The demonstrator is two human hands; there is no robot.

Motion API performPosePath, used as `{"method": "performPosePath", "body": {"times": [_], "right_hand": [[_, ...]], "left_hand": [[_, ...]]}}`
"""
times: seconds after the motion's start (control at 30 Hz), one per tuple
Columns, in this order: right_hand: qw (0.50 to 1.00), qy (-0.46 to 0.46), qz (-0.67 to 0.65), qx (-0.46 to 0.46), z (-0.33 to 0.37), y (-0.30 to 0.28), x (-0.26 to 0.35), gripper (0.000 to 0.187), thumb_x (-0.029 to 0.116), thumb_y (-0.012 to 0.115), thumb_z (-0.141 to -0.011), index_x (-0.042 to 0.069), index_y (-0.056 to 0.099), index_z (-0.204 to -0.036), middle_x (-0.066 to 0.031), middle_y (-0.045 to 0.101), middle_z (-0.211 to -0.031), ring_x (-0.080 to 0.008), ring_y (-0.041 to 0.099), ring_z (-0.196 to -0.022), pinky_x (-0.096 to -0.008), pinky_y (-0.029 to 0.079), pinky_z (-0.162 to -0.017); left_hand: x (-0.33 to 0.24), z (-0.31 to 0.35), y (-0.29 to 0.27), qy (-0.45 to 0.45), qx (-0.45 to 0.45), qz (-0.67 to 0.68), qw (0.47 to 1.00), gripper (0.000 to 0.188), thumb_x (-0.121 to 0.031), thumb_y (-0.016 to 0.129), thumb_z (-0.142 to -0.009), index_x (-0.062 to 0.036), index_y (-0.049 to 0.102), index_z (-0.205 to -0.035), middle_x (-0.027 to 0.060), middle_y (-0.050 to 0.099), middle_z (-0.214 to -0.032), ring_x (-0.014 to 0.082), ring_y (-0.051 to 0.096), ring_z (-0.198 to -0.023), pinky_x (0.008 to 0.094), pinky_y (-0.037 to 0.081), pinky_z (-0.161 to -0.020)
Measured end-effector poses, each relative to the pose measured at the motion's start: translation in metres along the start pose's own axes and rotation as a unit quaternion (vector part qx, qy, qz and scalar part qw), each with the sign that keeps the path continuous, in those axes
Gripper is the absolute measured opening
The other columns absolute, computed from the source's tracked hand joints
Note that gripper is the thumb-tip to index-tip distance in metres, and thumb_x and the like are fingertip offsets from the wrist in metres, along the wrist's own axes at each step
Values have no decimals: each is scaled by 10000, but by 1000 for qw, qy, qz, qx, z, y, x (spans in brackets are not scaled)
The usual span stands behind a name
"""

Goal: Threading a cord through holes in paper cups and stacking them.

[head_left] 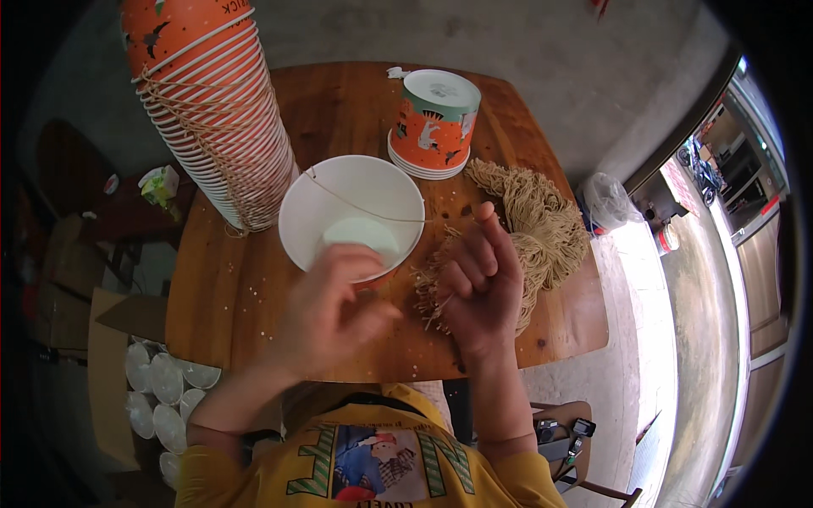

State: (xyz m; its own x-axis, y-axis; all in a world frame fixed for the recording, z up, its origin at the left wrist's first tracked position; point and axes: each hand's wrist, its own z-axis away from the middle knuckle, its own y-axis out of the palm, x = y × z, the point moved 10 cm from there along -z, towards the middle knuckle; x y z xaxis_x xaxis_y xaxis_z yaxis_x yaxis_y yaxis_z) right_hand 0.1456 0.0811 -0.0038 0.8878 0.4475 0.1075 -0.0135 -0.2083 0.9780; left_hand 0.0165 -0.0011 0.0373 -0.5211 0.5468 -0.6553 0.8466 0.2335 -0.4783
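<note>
A white paper bucket point(396, 182) stands open side up on the wooden table in front of me. A thin tan cord point(360, 206) runs from its far rim across the opening to my right hand point(483, 284), which is closed with the cord pinched near the thumb and forefinger. My left hand point(330, 309), slightly blurred, hovers at the bucket's near rim, thumb and fingers apart, with nothing seen in it. Just beyond my right hand lies a big bundle of tan cords point(550, 241), partly hidden by that hand.
A tall leaning stack of orange-and-white buckets point(212, 127), strung with cords, rises at left. Several upside-down nested buckets point(436, 127) stand at the back of the wooden table point(229, 322). A cardboard box point(110, 398) of clear lids sits lower left; a chair point(576, 432) lower right.
</note>
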Motion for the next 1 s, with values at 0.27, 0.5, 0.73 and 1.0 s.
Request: {"method": "performPosePath", "body": {"times": [0.27,0.5,0.73,1.0], "right_hand": [[997,-11,77,-24,8,-1,-2,193,218,459,-1031,70,572,-1082,73,285,-586,-28,207,-461,-199,185,-399],[777,-103,612,-106,27,-29,28,158,100,496,-989,33,597,-1091,-17,548,-793,-96,537,-689,-226,433,-570],[639,-133,758,-8,54,3,18,280,-23,585,-849,21,599,-1125,-92,588,-1063,-149,592,-826,-245,475,-669],[625,-104,768,90,52,11,-12,297,-50,595,-841,-5,592,-1135,-113,588,-1072,-181,623,-888,-263,509,-739]], "left_hand": [[-15,9,56,0,45,62,997,284,-117,664,-897,-21,510,-1116,137,616,-1044,293,636,-876,375,511,-739],[-15,14,57,37,61,-14,997,271,67,610,-824,-25,533,-1067,152,607,-965,338,625,-863,394,509,-733],[-19,13,53,45,60,-72,995,307,105,595,-774,-21,532,-1048,143,586,-916,342,618,-827,415,505,-707],[-5,18,51,6,69,-72,995,273,62,595,-815,-27,504,-1056,153,577,-945,359,616,-852,426,505,-694]]}}
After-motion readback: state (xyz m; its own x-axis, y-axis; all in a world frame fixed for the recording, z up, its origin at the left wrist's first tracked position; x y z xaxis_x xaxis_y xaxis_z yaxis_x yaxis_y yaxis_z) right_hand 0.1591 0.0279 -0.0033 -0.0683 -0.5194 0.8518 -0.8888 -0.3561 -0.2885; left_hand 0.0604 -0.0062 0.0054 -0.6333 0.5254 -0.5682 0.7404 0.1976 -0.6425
